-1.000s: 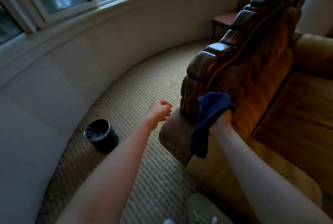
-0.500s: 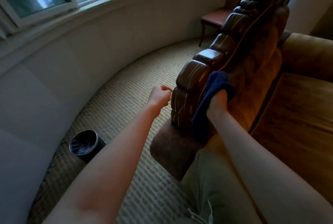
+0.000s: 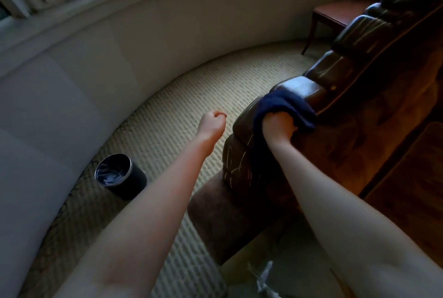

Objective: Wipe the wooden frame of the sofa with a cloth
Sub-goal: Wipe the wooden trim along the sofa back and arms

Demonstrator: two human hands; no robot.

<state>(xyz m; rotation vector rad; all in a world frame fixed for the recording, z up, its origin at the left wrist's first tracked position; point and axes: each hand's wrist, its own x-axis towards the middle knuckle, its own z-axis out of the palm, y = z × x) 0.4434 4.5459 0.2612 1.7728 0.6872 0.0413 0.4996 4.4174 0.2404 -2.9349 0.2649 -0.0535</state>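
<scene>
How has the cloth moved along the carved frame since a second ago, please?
Yes. The cloth has climbed the frame, from its lowest carved block onto the next blocks up.

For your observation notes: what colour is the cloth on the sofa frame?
Dark navy blue cloth, plain, seen in the head view.

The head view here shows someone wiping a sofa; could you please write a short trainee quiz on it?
1. True or false: the left hand holds the cloth.
2. What is the cloth draped over? A) the carved wooden frame B) the small black bin C) the chair
3. Fill in: the bin stands on the ___.

Key: 1. False, the right hand grips it. 2. A. 3. Carpet.
</scene>
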